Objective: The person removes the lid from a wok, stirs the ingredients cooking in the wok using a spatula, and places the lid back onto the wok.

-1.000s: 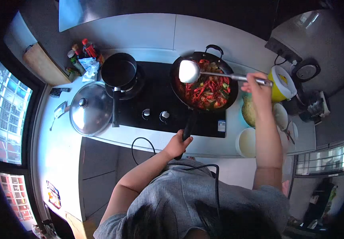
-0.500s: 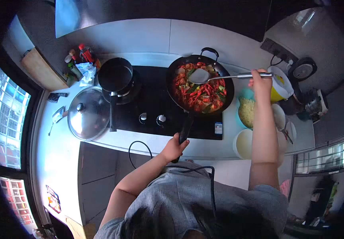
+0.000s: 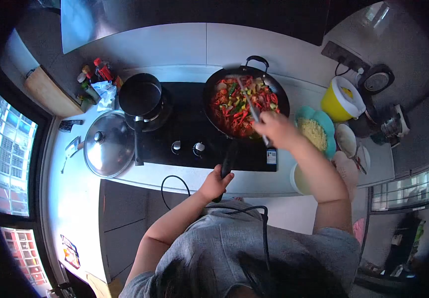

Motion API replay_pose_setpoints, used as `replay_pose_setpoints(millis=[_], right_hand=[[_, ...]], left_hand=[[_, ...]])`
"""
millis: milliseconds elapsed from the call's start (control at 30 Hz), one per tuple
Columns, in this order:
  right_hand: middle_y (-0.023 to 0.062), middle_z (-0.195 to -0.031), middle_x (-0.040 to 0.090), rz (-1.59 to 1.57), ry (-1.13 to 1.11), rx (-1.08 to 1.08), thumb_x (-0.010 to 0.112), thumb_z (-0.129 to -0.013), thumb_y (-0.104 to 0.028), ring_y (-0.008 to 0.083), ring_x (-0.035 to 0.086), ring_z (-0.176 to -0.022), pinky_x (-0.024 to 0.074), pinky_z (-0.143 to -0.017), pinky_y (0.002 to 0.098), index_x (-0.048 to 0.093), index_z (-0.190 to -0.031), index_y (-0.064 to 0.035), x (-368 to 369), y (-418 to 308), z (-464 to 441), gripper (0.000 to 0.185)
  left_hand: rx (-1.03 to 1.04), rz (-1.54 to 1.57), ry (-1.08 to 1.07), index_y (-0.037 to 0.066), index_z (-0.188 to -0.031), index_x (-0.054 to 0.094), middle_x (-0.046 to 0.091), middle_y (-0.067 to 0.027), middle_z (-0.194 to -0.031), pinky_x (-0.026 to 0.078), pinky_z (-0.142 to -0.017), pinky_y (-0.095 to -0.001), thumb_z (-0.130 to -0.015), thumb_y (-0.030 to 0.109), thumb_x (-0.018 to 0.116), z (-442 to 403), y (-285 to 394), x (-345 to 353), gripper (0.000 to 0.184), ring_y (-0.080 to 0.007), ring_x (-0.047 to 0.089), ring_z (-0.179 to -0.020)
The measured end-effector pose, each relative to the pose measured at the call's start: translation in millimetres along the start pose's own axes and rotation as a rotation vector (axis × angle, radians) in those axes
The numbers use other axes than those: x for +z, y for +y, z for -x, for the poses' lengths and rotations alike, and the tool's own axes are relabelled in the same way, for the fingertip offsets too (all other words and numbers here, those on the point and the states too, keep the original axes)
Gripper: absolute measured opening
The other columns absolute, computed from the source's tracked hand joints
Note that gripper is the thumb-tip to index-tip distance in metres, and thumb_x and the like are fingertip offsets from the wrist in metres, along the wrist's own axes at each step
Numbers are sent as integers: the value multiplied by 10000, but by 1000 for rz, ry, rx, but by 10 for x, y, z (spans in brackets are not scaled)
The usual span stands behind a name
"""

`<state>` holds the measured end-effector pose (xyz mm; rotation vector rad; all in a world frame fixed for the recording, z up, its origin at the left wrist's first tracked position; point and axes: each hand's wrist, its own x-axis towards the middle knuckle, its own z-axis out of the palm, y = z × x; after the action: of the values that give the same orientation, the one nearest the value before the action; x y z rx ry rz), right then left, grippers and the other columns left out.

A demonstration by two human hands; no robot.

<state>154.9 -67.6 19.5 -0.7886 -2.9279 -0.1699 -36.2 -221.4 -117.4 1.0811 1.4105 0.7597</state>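
A black wok (image 3: pixel 283 102) full of red crayfish and chopped vegetables (image 3: pixel 239 111) stands on the right side of the black stove (image 3: pixel 175 129). My left hand (image 3: pixel 214 184) is closed around the wok's long black handle (image 3: pixel 229 159), near the counter's front edge. Above the wok's lower right rim, my right hand (image 3: pixel 275 129) grips a metal spatula (image 3: pixel 252 108) by its handle. The spatula slants up and left into the wok, its blade low among the food near the far rim and hard to make out.
On the left burner sits a small black pan (image 3: pixel 140 94), beside a glass lid (image 3: pixel 109 144). Bottles (image 3: pixel 89 88) and a cutting board (image 3: pixel 53 92) are at the back left. To the right are a turquoise bowl (image 3: pixel 329 130), white bowls (image 3: pixel 345 139) and a yellow-white container (image 3: pixel 342 102).
My right hand has moved left and down towards the wok, turning the spatula from nearly level to steep. The food has shifted in the wok. My left hand keeps its hold on the handle.
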Motion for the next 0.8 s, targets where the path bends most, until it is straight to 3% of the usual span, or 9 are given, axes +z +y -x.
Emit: replay_pose_setpoints(millis=[167,267,433,567,667,800], right_hand=[[104,-847,497,28,94,-181,553,-747,-115,297,544,-856,466,-683,404,569,-976,-137,-21,-115,264,230],[105,-847,487,-79,147,-3,538,-744,-97,292,544,-855,469,-698,400,560,-978,-111,-119,-69,342,236],[106,-871,487,-14,200,43,536,-740,-94,296,540,-860,468,-701,404,557,-981,-94,294,-9,300,242],[110,-899,489,-24,26,50,548,-731,-104,307,532,-870,465,-705,416,557,-996,-91,464,-113,387,265],[116,-917,492,-189,88,71,558,-721,-108,318,526,-875,461,-710,428,557,-1009,-92,285,-98,476,289],[118,-930,492,-115,275,64,569,-706,-100,316,524,-872,461,-709,428,557,-1009,-89,305,-34,493,304]], left_hand=[[22,5,8,10,-1016,409,499,-51,-627,450,-432,-273,-855,271,585,-2,-31,-8,354,-133,518,-480],[6,-2,16,9,-1016,410,496,-50,-627,450,-432,-271,-855,270,585,3,-10,22,353,-132,516,-483],[-13,-2,15,8,-1006,415,507,-63,-632,453,-439,-282,-853,281,586,11,-2,4,356,-146,527,-486],[-29,6,14,11,-991,420,519,-76,-639,455,-446,-296,-854,284,584,24,50,-4,346,-161,541,-494],[-41,15,-7,17,-998,417,490,-48,-636,453,-438,-269,-861,264,581,25,36,-4,326,-131,515,-501],[-10,44,-6,31,-972,422,488,-46,-636,454,-440,-272,-862,251,580,-3,-30,17,292,-132,510,-504]])
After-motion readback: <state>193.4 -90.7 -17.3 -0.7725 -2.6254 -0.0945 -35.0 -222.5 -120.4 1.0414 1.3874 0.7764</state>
